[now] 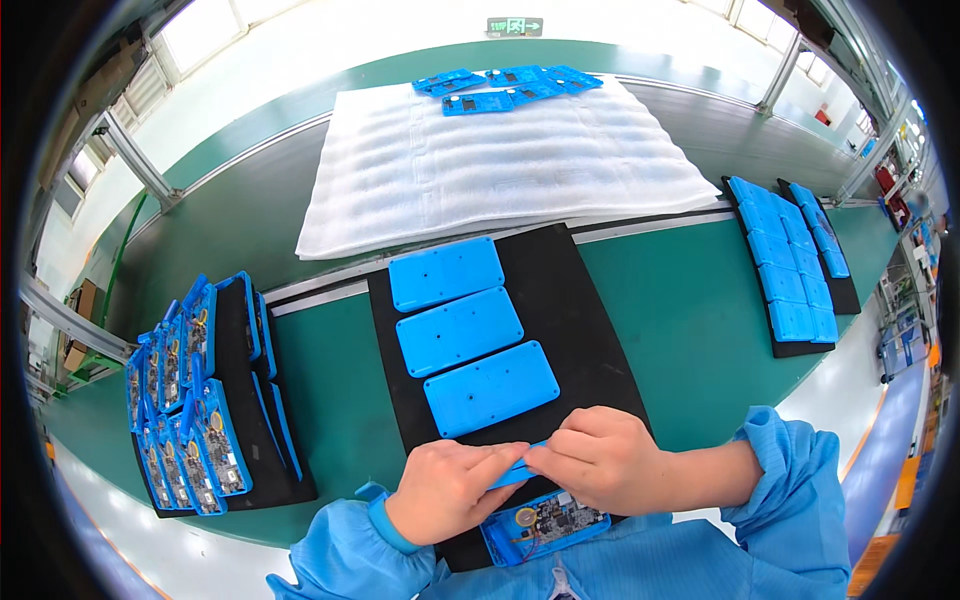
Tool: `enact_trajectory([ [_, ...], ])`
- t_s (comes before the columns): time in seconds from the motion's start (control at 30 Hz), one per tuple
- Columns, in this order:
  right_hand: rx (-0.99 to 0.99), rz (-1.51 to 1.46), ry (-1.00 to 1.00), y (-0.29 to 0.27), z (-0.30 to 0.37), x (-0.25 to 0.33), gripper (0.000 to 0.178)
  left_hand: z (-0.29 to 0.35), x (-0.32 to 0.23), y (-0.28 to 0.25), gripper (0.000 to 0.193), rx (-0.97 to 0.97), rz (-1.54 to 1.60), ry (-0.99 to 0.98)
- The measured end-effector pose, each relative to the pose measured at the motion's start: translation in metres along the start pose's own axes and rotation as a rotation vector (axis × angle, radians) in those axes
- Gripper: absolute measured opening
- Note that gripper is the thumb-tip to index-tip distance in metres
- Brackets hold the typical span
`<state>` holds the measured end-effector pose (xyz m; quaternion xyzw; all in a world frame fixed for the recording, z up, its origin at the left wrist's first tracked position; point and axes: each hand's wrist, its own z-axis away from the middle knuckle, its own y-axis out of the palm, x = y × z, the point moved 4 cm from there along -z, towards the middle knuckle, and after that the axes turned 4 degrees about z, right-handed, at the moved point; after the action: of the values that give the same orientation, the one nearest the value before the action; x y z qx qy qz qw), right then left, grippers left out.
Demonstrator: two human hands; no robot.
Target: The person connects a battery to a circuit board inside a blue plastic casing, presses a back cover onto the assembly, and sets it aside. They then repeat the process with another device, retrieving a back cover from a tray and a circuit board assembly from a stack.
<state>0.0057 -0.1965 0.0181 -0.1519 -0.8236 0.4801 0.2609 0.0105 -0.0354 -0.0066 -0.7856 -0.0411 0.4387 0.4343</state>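
Note:
Near the front edge, my left hand and my right hand pinch a blue plastic cover between them. The cover is seen nearly edge-on, and my fingers hide much of it. Just below it lies an open blue housing with a circuit board and a round yellowish part, partly hidden by my hands. Beyond my hands, three flat blue panels with small holes lie in a column on a black mat.
Stacked blue housings with exposed circuit boards stand at left on black sheets. At right, rows of blue cases rest on a black board. Across the far side, several blue units lie on white foam sheeting. Metal posts frame the bench.

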Motion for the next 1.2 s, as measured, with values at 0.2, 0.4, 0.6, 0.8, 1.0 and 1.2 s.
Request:
enact_trajectory([
  [0.2, 0.198, 0.088, 0.064, -0.013, -0.004, -0.002, 0.023, 0.002, -0.001, 0.001, 0.033, 0.011, -0.085, -0.035],
  [0.4, 0.432, 0.204, 0.155, -0.023, -0.007, -0.001, 0.016, 0.000, -0.001, -0.001, 0.033, -0.027, -0.072, 0.016],
  [0.6, 0.285, 0.203, 0.087, -0.014, -0.001, -0.010, 0.012, 0.003, -0.002, 0.001, 0.029, -0.039, -0.092, 0.024],
  [0.8, 0.309, 0.174, 0.110, -0.013, 0.000, -0.005, 0.013, 0.004, -0.002, 0.000, 0.030, -0.097, -0.082, 0.052],
  [1.0, 0.016, -0.078, 0.112, -0.038, 0.009, -0.009, 0.023, 0.014, -0.009, 0.006, 0.037, -0.125, -0.304, 0.148],
  [1.2, 0.169, -0.279, 0.230, -0.010, 0.052, -0.007, 0.032, 0.020, -0.006, 0.023, 0.051, -0.037, -0.589, 0.171],
])
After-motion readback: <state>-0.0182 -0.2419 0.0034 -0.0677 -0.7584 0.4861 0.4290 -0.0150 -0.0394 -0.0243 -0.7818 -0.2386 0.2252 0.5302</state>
